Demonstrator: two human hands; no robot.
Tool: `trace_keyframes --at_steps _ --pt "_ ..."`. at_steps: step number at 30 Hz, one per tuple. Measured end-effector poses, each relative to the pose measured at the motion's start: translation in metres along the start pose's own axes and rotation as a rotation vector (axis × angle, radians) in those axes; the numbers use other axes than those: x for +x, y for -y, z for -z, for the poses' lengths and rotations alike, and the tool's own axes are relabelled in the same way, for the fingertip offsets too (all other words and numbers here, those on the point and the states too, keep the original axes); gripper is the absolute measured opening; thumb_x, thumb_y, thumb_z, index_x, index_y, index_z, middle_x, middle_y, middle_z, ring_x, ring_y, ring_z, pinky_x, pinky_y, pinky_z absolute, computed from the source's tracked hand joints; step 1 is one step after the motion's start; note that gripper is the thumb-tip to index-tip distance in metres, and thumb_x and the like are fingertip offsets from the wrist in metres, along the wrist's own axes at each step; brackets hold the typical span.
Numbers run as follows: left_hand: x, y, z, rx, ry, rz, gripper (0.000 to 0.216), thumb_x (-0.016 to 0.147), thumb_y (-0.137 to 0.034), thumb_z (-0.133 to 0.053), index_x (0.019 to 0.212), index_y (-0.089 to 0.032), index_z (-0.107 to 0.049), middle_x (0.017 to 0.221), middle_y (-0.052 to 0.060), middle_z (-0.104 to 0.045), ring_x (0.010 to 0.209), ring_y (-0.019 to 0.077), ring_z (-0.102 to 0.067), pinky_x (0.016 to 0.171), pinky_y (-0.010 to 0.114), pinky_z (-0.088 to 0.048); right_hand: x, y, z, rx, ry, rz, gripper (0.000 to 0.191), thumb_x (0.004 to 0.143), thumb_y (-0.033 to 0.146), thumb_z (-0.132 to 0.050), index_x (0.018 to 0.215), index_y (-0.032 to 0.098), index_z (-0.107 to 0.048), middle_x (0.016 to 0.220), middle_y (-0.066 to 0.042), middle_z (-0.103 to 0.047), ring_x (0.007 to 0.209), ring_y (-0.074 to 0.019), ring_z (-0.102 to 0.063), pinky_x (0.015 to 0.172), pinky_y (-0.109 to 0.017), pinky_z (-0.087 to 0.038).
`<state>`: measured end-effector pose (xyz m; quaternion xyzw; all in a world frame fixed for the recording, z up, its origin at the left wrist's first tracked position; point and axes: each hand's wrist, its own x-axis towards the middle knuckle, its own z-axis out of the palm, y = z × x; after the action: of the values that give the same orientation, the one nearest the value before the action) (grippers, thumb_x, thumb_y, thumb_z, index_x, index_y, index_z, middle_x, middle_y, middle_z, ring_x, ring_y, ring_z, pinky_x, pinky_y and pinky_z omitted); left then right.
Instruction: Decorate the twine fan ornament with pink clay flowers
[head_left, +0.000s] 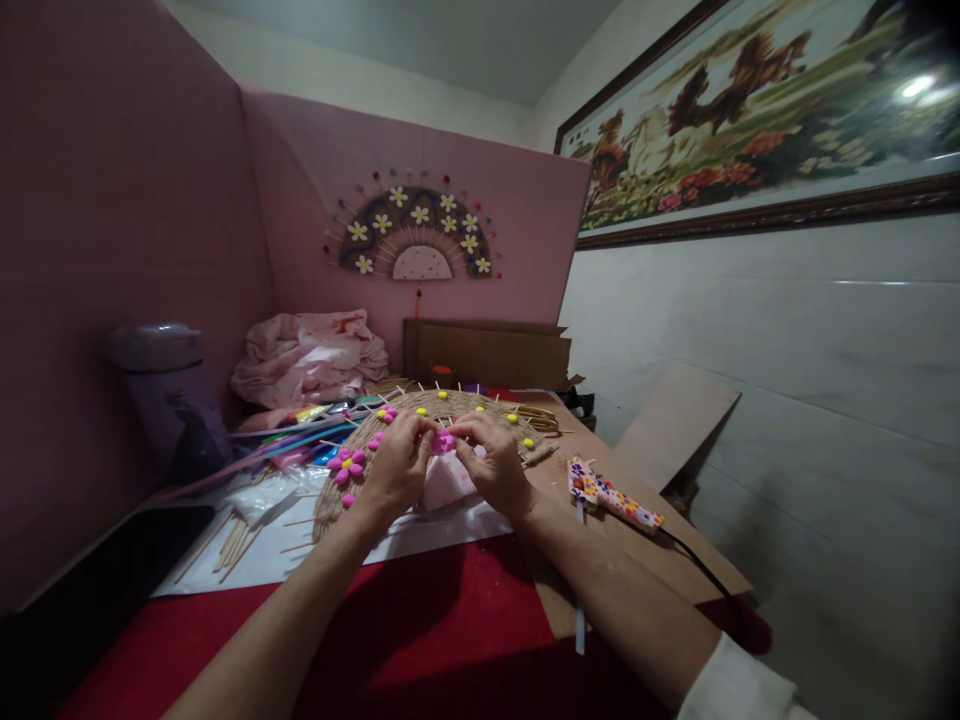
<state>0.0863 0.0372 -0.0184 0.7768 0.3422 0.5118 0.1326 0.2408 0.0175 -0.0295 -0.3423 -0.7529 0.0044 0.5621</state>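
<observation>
Between the fingertips of both hands is a small piece of pink clay (444,442), pinched from either side. My left hand (403,462) is closed on its left edge and my right hand (491,462) on its right. Beneath them lies a fan-shaped craft (327,505) wrapped in tan twine, with thin sticks poking out around its curve. Yellow dots (480,409) sit along its top and right. On its left side is a pink flower (346,465) with a yellow centre, among other pink pieces. A pale spotted half-round (450,483) shows under the hands.
A flower-patterned hot glue gun (611,497) lies to the right, its cord trailing off. Loose wooden sticks (234,545), a plastic bag (264,497) and a purple tumbler (171,410) are at left. Behind are bundled pink cloth (311,358), cardboard (487,355) and a finished-looking fan (416,232) on the partition.
</observation>
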Motion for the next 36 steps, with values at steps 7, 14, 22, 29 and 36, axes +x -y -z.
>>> trace_keyframes --at_steps 7,14,22,29,36 --pt "0.000 0.002 0.000 0.068 -0.052 -0.071 0.013 0.082 -0.016 -0.046 0.071 -0.019 -0.053 0.072 0.003 -0.056 0.069 0.0158 -0.051 0.063 0.029 -0.041 0.002 0.001 -0.002 0.155 0.042 -0.116 0.021 0.089 0.029 -0.048 0.076 0.018 -0.060 0.087 -0.006 -0.057 0.080 -0.0160 -0.055 0.068 -0.029 -0.049" --pt "-0.002 0.001 -0.002 0.109 -0.048 -0.146 0.011 0.085 -0.017 -0.046 0.080 -0.019 -0.056 0.077 0.003 -0.058 0.073 0.0160 -0.053 0.067 0.029 -0.043 0.005 -0.003 -0.005 0.357 0.076 -0.257 0.032 0.089 0.040 -0.045 0.069 0.017 -0.055 0.073 -0.001 -0.055 0.067 -0.0124 -0.054 0.067 -0.027 -0.047" --pt "-0.006 0.000 0.003 0.329 0.069 -0.280 0.019 0.089 -0.016 -0.040 0.085 -0.017 -0.059 0.088 0.009 -0.061 0.082 0.0198 -0.057 0.071 0.032 -0.044 0.004 0.001 -0.005 0.423 0.138 -0.296 0.032 0.089 0.043 -0.045 0.070 0.018 -0.052 0.070 0.000 -0.050 0.060 -0.0110 -0.051 0.058 -0.025 -0.047" --pt "-0.003 0.000 0.004 0.273 0.053 -0.129 0.018 0.087 -0.016 -0.040 0.079 -0.018 -0.056 0.081 0.007 -0.061 0.077 0.0198 -0.055 0.068 0.032 -0.041 0.004 0.005 -0.002 0.312 0.132 -0.179 0.024 0.089 0.032 -0.047 0.071 0.018 -0.056 0.082 -0.003 -0.053 0.071 -0.0131 -0.054 0.063 -0.026 -0.048" --pt "0.000 -0.003 0.006 0.037 0.116 0.079 0.017 0.082 -0.019 -0.041 0.065 -0.019 -0.046 0.067 0.001 -0.050 0.066 0.0165 -0.044 0.062 0.029 -0.035 0.001 0.003 -0.002 0.077 0.101 -0.043 0.010 0.083 0.019 -0.051 0.077 0.017 -0.059 0.081 -0.005 -0.059 0.081 -0.0169 -0.055 0.072 -0.030 -0.044"
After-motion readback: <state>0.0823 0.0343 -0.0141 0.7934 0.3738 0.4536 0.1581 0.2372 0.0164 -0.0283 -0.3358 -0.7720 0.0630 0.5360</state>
